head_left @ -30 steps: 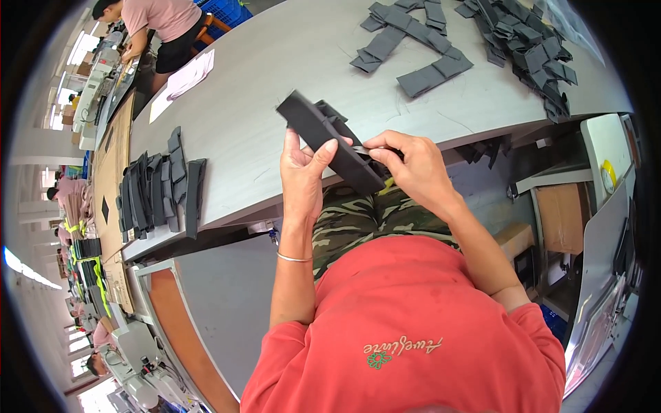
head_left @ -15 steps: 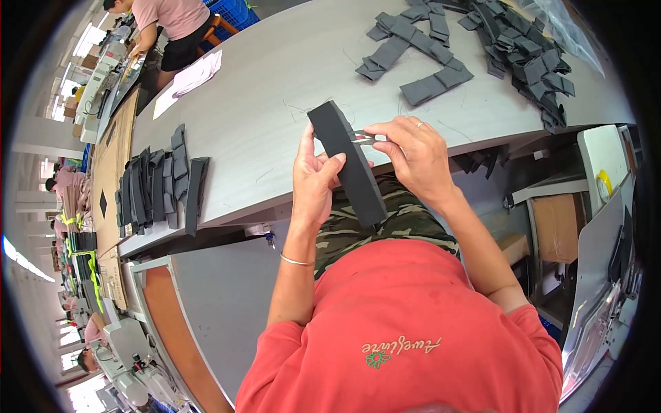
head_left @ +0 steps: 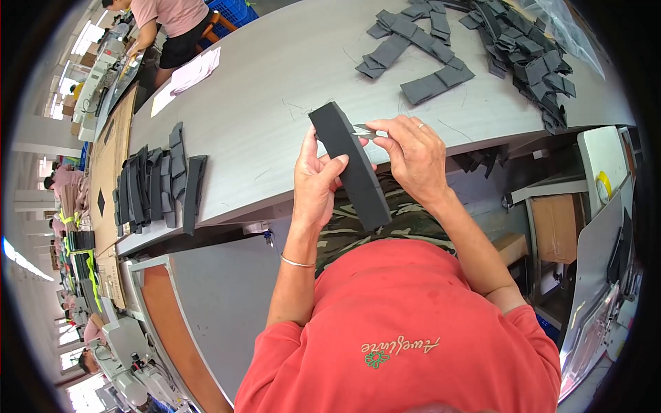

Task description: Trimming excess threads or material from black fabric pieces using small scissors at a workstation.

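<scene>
A long dark fabric strip (head_left: pixel 352 168), folded thick like a flat band, is in my left hand (head_left: pixel 315 184), thumb on its face and fingers behind it. It slants over my lap at the table's near edge. My right hand (head_left: pixel 418 160) pinches small metal thread snips (head_left: pixel 364 131) between thumb and fingers. Their pointed blades meet the strip's right edge near its upper end; whether they touch a thread there is too small to tell.
Several similar dark strips (head_left: pixel 162 182) lie in a row on the grey table (head_left: pixel 268 89) at the left. More loose pieces (head_left: pixel 437 82) and a tangled heap (head_left: pixel 527 58) lie at the far right, beside clear plastic (head_left: pixel 568 34). Pale papers (head_left: pixel 186 79) rest near a co-worker (head_left: pixel 172 24).
The snips have shifted slightly at the strip's edge, with their blades a little higher. The strip and both hands stay almost in place.
</scene>
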`<state>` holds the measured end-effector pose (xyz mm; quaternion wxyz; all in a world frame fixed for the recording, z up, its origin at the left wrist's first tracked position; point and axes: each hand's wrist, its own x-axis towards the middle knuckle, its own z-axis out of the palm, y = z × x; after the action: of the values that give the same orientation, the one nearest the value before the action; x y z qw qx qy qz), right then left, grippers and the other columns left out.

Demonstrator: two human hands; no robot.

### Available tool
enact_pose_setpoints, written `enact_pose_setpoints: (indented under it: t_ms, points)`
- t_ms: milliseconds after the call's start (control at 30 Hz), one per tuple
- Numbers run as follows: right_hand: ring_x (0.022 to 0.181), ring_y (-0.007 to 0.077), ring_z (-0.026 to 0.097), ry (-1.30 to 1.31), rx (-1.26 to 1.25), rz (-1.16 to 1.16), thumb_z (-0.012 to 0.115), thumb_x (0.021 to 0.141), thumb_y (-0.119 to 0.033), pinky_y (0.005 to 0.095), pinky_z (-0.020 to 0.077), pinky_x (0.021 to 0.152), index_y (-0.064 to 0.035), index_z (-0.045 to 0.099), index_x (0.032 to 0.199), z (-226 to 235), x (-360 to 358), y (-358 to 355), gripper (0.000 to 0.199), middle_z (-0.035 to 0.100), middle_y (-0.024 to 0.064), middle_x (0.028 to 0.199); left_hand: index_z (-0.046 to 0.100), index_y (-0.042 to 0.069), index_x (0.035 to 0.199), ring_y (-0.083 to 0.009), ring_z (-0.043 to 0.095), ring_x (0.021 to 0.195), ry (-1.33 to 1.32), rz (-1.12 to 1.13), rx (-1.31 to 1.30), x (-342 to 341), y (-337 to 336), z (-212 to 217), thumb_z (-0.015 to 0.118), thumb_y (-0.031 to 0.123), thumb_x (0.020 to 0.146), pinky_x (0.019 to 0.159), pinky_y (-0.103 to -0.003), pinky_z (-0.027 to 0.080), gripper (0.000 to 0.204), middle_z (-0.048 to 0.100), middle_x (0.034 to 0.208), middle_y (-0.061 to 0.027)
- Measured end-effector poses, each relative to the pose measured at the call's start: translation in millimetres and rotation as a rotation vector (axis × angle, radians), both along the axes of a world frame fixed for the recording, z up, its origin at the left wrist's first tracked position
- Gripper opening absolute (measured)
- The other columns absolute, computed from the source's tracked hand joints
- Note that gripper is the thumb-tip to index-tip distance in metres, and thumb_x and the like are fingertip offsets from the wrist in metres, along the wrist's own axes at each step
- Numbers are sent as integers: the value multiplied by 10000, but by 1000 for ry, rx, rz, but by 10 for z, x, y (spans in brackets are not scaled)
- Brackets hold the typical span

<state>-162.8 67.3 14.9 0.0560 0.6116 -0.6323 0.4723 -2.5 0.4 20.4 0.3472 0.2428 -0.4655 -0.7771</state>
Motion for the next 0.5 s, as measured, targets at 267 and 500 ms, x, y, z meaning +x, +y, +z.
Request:
enact_pose_setpoints:
  t_ms: [267, 500]
  points:
    - [691, 220, 558, 47, -9, -36, 636, 807, -147, 344, 412, 596, -128, 663, 972, -31, 0, 21, 168, 579, 21, 754, 226, 21, 1402, -312, 683, 836, 19, -6, 18, -29, 52, 58, 507, -1, 873, 713, -392, 601, 599, 604, 1109, -233]
    - [697, 223, 567, 28, 0, -32, 633, 811, -151, 345, 420, 599, -127, 663, 965, -17, 25, 57, 159, 578, 25, 751, 350, 17, 1308, -283, 682, 785, 7, 37, 64, -52, 66, 33, 466, 122, 960, 679, -371, 598, 381, 621, 1059, -184]
